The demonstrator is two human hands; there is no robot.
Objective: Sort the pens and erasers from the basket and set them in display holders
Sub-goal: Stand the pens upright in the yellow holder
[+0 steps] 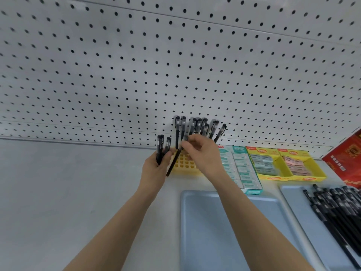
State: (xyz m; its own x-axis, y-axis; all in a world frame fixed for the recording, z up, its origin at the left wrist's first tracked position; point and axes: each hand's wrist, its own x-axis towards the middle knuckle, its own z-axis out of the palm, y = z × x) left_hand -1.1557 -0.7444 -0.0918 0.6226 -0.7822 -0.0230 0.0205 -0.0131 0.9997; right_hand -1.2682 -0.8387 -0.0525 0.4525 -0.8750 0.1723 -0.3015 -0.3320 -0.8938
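Head view: right hand pinches one black capped pen near its cap end, tilted, tip down-left over the yellow grid pen holder. Left hand grips a few more black pens upright, just left of the holder. Around eight pens already stand in its back rows against the pegboard. Boxed erasers sit right of it.

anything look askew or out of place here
Slightly. In the yellow holder the rightmost pen leans right, while the other pens stand nearly upright. The eraser boxes look tidy.
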